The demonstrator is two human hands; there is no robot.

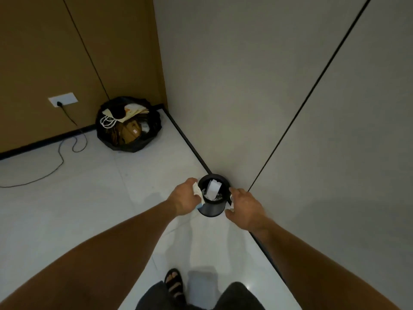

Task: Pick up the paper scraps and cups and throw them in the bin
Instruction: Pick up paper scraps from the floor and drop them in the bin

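Observation:
A small black round bin stands on the floor against the grey wall. White paper sticks up inside it among other rubbish. My left hand hovers at the bin's left rim and grips white paper scraps, with a bluish bit showing below the fingers. My right hand is at the bin's right rim, and a small white scrap shows at its fingers. How the right fingers hold it is hidden.
A black rubbish bag full of paper bags and cardboard sits in the corner at the back left. A dark cable runs from a wall socket across the white floor. My sandalled foot is below the bin.

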